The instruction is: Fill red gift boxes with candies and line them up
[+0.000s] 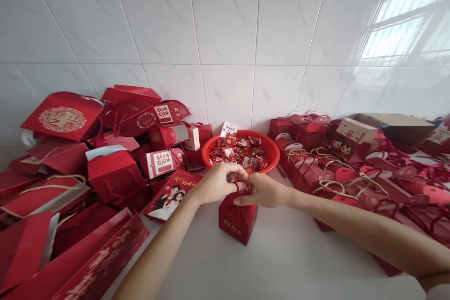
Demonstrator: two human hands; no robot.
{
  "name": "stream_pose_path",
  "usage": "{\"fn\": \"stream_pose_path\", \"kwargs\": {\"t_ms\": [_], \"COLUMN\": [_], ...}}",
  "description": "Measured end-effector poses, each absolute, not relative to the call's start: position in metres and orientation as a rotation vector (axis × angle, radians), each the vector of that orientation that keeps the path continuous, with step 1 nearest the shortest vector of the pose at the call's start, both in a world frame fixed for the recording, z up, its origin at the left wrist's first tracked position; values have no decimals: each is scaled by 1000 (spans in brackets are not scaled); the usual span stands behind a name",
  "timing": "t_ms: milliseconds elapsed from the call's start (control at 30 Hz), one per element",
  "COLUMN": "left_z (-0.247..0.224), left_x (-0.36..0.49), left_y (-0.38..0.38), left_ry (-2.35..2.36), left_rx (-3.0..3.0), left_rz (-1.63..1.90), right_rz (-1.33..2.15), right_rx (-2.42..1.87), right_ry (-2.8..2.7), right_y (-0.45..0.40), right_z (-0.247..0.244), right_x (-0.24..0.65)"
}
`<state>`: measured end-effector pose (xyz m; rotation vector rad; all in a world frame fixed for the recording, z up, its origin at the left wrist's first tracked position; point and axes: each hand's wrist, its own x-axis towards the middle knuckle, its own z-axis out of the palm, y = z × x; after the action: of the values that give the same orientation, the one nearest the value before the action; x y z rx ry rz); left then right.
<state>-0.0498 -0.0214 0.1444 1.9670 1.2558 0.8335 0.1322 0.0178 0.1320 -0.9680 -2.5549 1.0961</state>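
- Head view: a small red box (237, 221) stands on the pale counter (284, 255), near the middle, with light lettering low on its front face.
- The left hand (221, 179) reaches in from the lower left; its fingers pinch a dark red cord (236, 185) at the top of the box.
- The right hand (267, 190) comes in from the right, its fingers closed about the top of the same box, thumb along the near edge; whether they also grip the cord, I cannot tell.
- The two hands meet over the box, fingertips close together and partly hiding the cord.
- Just behind the hands sits an orange-red basin (276, 155), filled with small red and white packets (242, 146); a white card (229, 129) sticks up at its back rim.
- Left of the hands, a flat red box with a cartoon couple (172, 195) lies partly behind the left forearm.
- Further left, red gift boxes (65, 117) are heaped at many angles.
- On the right, more red boxes (301, 176) stand packed together, several with beige rope handles (373, 183); a brown carton (397, 122) lies behind them.
- Pale tiles (225, 18) cover the wall at the back.
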Motion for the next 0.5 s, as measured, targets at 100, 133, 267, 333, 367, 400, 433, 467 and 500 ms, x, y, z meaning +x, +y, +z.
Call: {"fn": "stream_pose_path", "kwargs": {"t_ms": [100, 133, 267, 333, 367, 400, 433, 467, 500], "left_z": [146, 147, 152, 154, 155, 156, 158, 159, 160], "left_x": [-48, -48, -51, -55, -57, -58, -58, -57, -56], "left_y": [-24, -25, -27, -26, -26, -26, -27, -29, -31], "left_ry": [1303, 1318, 1295, 1220, 1180, 1146, 1125, 1113, 1105], "left_rx": [2028, 2031, 1881, 1813, 1795, 1782, 1772, 1765, 1763], "left_rz": [852, 849, 837, 909, 958, 1015, 1080, 1152, 1236], "right_rz": [1074, 1084, 1209, 1199, 1149, 1074, 989, 903, 819], "right_rx": [-890, -876, -840, -806, -796, -789, -783, -779, -778], "right_ry": [-2318, -2254, -2098, -2068, -2056, -2040, -2023, -2003, -1981], "right_y": [10, 7, 0, 1, 4, 7, 11, 16, 22], "right_z": [112, 109, 113, 120, 124, 130, 137, 145, 154], "right_x": [125, 123, 125, 129, 132, 135, 140, 145, 150]}}
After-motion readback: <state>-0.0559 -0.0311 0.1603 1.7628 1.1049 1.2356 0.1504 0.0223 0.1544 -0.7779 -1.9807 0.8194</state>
